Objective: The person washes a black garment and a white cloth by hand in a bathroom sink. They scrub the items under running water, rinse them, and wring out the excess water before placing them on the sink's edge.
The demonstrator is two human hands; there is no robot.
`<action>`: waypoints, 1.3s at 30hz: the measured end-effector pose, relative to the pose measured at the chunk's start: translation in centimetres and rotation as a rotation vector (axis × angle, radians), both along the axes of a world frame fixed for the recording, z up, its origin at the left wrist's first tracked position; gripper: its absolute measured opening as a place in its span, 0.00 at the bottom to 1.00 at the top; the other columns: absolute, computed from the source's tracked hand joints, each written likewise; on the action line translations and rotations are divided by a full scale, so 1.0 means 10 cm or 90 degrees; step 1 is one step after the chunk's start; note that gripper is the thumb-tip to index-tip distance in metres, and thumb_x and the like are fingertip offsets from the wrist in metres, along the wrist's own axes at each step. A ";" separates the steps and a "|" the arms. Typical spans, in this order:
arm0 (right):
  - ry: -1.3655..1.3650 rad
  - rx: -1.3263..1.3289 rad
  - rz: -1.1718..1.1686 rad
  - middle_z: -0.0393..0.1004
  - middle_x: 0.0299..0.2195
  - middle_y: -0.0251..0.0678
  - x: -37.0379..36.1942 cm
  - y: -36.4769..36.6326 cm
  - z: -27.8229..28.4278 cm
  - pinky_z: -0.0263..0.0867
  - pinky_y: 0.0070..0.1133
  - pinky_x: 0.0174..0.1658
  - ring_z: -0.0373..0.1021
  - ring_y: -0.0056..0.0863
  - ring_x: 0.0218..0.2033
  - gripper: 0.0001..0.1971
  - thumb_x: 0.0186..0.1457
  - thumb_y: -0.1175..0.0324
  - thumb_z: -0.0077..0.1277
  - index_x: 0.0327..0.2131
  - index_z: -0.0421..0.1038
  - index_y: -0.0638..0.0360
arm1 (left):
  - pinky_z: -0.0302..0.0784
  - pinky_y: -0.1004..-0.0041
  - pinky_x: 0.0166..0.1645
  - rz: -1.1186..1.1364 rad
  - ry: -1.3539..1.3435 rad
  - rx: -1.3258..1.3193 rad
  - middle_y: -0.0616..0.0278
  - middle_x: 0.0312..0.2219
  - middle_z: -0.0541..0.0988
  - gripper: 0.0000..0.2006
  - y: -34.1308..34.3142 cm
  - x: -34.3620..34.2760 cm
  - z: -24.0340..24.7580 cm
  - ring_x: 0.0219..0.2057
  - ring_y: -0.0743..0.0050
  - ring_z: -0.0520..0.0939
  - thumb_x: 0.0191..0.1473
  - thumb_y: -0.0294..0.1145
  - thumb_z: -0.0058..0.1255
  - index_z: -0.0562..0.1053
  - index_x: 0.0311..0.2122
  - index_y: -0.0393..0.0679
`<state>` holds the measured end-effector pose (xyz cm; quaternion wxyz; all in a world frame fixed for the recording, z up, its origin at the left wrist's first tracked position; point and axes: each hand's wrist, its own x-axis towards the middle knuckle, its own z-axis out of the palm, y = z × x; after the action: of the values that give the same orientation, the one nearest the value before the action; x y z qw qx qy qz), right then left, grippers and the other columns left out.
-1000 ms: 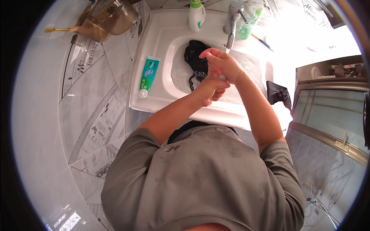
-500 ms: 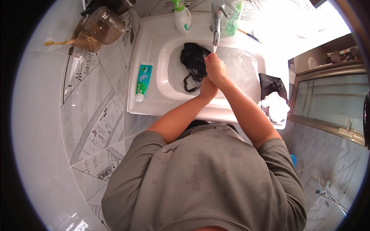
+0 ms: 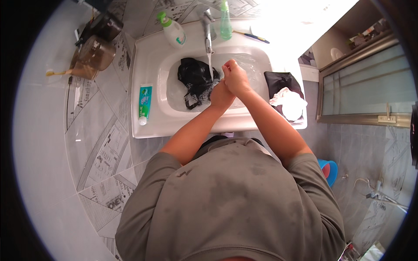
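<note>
A wet black cloth (image 3: pixel 194 71) lies crumpled in the white sink (image 3: pixel 162 93), partly in shallow water. Water (image 3: pixel 210 65) runs from the metal faucet (image 3: pixel 208 37) onto its right side. My left hand (image 3: pixel 223 94) is low over the basin at the cloth's right edge; its fingers are mostly hidden, so whether it grips the cloth does not show. Just above and to the right, my right hand (image 3: pixel 237 79) has its fingers curled together, its wrist crossing close to the left hand. Anything inside those fingers is too small to make out.
On the sink's rim are a toothpaste tube (image 3: pixel 145 104), a white pump bottle (image 3: pixel 175 34), a green bottle (image 3: pixel 225 26) and a toothbrush (image 3: pixel 253 37). At the right corner lie a black cloth (image 3: pixel 282 81) and a white cloth (image 3: pixel 291 104). A blue bucket (image 3: pixel 333 173) stands lower right.
The view has shifted, so the sink sits further left. My hands have moved right, away from the faucet's stream, which now falls in the open onto the black cloth.
</note>
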<state>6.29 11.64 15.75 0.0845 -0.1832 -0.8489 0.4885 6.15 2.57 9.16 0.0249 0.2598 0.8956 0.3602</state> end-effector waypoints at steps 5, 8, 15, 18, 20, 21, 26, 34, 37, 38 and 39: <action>0.178 0.133 0.114 0.71 0.40 0.46 0.81 0.73 0.42 0.65 0.32 0.45 0.69 0.44 0.42 0.16 0.48 0.61 0.56 0.40 0.71 0.58 | 0.73 0.60 0.44 -0.166 -0.044 0.022 0.50 0.42 0.74 0.32 0.31 0.07 0.71 0.42 0.51 0.77 0.40 0.50 0.62 0.65 0.48 0.45; 0.247 0.122 0.021 0.73 0.35 0.39 1.35 1.03 0.66 0.67 0.25 0.41 0.70 0.35 0.37 0.09 0.48 0.77 0.55 0.36 0.71 0.61 | 0.69 0.62 0.52 -0.302 0.005 -0.084 0.53 0.52 0.68 0.43 0.50 0.17 1.16 0.52 0.55 0.71 0.36 0.51 0.65 0.59 0.57 0.49; 0.434 0.139 -0.302 0.71 0.33 0.35 1.94 1.34 0.41 0.66 0.16 0.37 0.68 0.21 0.31 0.04 0.56 0.75 0.52 0.34 0.69 0.63 | 0.66 0.61 0.55 -0.414 -0.036 -0.047 0.49 0.50 0.71 0.40 0.91 -0.06 1.39 0.53 0.52 0.71 0.45 0.60 0.53 0.60 0.59 0.45; 0.402 0.085 -0.341 0.73 0.33 0.36 2.00 1.47 0.42 0.66 0.20 0.37 0.69 0.24 0.32 0.06 0.58 0.70 0.49 0.33 0.68 0.62 | 0.68 0.60 0.53 -0.456 -0.033 -0.246 0.49 0.48 0.73 0.37 1.08 0.24 1.38 0.49 0.50 0.74 0.47 0.63 0.48 0.66 0.54 0.42; 0.134 0.293 -0.275 0.74 0.31 0.38 2.02 1.54 0.46 0.67 0.24 0.36 0.72 0.30 0.32 0.05 0.56 0.69 0.50 0.33 0.69 0.59 | 0.65 0.54 0.53 -0.451 0.054 -0.332 0.53 0.44 0.75 0.31 1.15 0.37 1.24 0.47 0.54 0.76 0.49 0.60 0.47 0.70 0.49 0.46; 0.074 0.291 -0.191 0.73 0.30 0.39 2.06 1.60 0.32 0.67 0.26 0.36 0.72 0.36 0.32 0.03 0.54 0.70 0.51 0.33 0.70 0.56 | 0.62 0.49 0.54 -0.469 0.052 -0.374 0.53 0.45 0.75 0.29 1.12 0.37 1.14 0.49 0.56 0.74 0.49 0.60 0.48 0.71 0.50 0.49; -0.009 0.208 -0.253 0.73 0.26 0.37 2.28 1.60 0.17 0.67 0.26 0.32 0.72 0.32 0.28 0.05 0.53 0.68 0.53 0.32 0.71 0.57 | 0.41 0.28 0.58 -0.377 0.245 -0.454 0.60 0.49 0.73 0.25 0.76 -0.01 1.35 0.55 0.60 0.68 0.50 0.57 0.49 0.73 0.49 0.55; 0.057 0.527 -0.268 0.70 0.45 0.33 2.08 1.65 0.44 0.58 0.32 0.53 0.64 0.35 0.50 0.17 0.46 0.61 0.58 0.41 0.71 0.49 | 0.39 0.35 0.62 -0.006 0.456 -0.215 0.58 0.61 0.57 0.35 0.39 -1.09 1.85 0.64 0.58 0.54 0.48 0.52 0.53 0.61 0.59 0.46; 0.075 0.526 -0.203 0.71 0.44 0.35 1.86 1.48 0.58 0.57 0.34 0.54 0.64 0.38 0.51 0.16 0.47 0.60 0.58 0.39 0.71 0.52 | 0.40 0.33 0.61 -0.049 0.364 -0.301 0.58 0.59 0.61 0.33 0.38 -1.33 1.71 0.63 0.59 0.54 0.49 0.55 0.50 0.64 0.57 0.46; 0.086 0.519 -0.174 0.71 0.44 0.35 1.80 1.41 0.61 0.56 0.34 0.54 0.64 0.38 0.51 0.15 0.47 0.60 0.58 0.39 0.71 0.52 | 0.40 0.32 0.60 -0.068 0.321 -0.338 0.57 0.59 0.62 0.33 0.36 -1.36 1.67 0.63 0.59 0.55 0.50 0.55 0.50 0.65 0.56 0.45; 0.105 0.452 -0.139 0.71 0.44 0.38 1.72 1.32 0.66 0.56 0.34 0.54 0.63 0.41 0.51 0.15 0.48 0.61 0.58 0.39 0.71 0.54 | 0.41 0.34 0.61 -0.089 0.354 -0.312 0.56 0.57 0.65 0.32 0.33 -1.37 1.61 0.62 0.58 0.57 0.50 0.55 0.50 0.67 0.55 0.44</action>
<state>23.48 24.87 22.36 0.2623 -0.1920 -0.9312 0.1650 -7.51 5.82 25.31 -0.1333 0.3946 0.9078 0.0485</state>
